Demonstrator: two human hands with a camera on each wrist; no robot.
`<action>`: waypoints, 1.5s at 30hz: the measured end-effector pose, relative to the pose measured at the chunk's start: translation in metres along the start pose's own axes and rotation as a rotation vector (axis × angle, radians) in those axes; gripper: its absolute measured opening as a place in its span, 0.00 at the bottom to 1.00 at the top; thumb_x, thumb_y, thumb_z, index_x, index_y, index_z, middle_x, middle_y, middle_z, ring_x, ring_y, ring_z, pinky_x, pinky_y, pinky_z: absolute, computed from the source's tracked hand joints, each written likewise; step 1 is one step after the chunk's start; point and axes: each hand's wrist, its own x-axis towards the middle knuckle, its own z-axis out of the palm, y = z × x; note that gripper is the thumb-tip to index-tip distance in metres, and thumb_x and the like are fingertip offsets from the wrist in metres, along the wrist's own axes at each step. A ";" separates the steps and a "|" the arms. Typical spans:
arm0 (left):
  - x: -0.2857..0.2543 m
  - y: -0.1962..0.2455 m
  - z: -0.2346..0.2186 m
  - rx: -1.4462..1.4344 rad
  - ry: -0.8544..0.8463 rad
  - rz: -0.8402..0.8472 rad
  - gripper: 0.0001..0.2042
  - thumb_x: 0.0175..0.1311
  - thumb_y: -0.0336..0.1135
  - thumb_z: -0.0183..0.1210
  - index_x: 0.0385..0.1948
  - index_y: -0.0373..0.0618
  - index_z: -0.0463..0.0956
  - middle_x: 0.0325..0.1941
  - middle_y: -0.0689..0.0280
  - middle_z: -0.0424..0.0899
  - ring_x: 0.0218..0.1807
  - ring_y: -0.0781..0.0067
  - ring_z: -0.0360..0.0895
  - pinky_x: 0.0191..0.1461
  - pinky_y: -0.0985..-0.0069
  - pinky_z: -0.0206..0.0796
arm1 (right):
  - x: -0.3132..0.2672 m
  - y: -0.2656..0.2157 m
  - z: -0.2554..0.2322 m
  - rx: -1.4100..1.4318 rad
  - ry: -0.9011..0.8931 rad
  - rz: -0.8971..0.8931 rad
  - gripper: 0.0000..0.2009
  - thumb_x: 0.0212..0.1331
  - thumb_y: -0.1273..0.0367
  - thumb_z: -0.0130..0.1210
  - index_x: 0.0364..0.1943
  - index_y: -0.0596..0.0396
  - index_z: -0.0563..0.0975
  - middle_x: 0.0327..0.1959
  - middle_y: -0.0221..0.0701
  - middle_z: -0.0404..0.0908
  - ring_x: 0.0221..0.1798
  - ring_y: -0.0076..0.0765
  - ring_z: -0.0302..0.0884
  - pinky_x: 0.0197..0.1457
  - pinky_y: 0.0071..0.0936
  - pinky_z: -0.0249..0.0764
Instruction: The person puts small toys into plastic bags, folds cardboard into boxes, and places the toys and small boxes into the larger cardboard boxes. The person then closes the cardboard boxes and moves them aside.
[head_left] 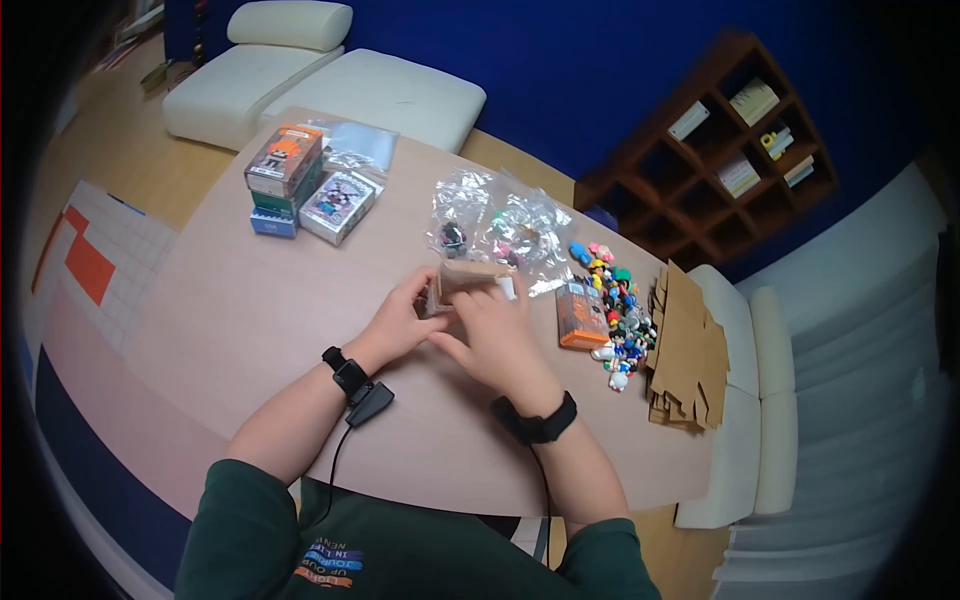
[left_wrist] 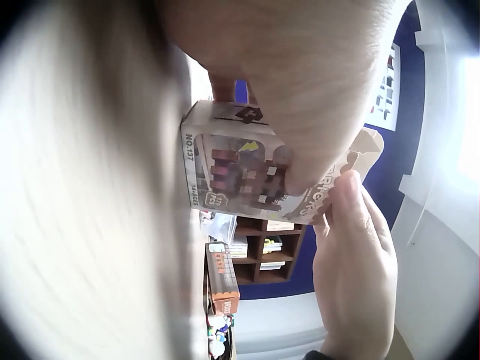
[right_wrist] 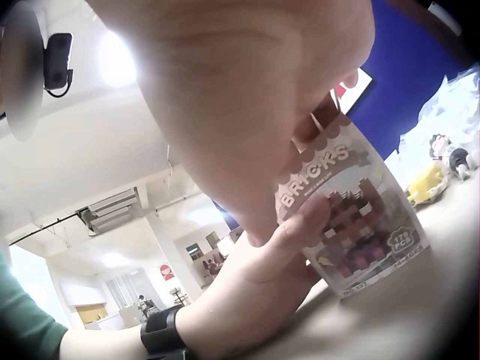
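A small toy brick box [head_left: 470,272] stands on the table with its printed front, marked BRICKS, in the left wrist view. My left hand [head_left: 408,318] grips the box by its side, the thumb lying across the front. At the top, a pale flap [left_wrist: 367,148] sticks up. My right hand [head_left: 492,330] holds the top edge, its thumb [left_wrist: 346,193] by the flap and its fingers bent over the top. Part of the right fingers is hidden behind the box. Clear plastic bags [head_left: 525,225] with small figures lie just beyond the box.
To the right stand an orange box [head_left: 582,318], a pile of small toy figures [head_left: 625,310] and flattened brown cardboard [head_left: 690,350]. Stacked toy boxes [head_left: 285,165] and another box [head_left: 340,205] stand at the far left, with flat plastic bags [head_left: 360,148] behind.
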 end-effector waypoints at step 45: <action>0.016 -0.016 -0.023 -0.038 0.360 0.078 0.28 0.63 0.27 0.66 0.64 0.41 0.63 0.58 0.61 0.77 0.59 0.72 0.76 0.62 0.73 0.70 | -0.095 0.047 0.004 0.246 -0.111 0.326 0.15 0.57 0.70 0.64 0.48 0.53 0.80 0.46 0.39 0.78 0.53 0.50 0.74 0.59 0.44 0.71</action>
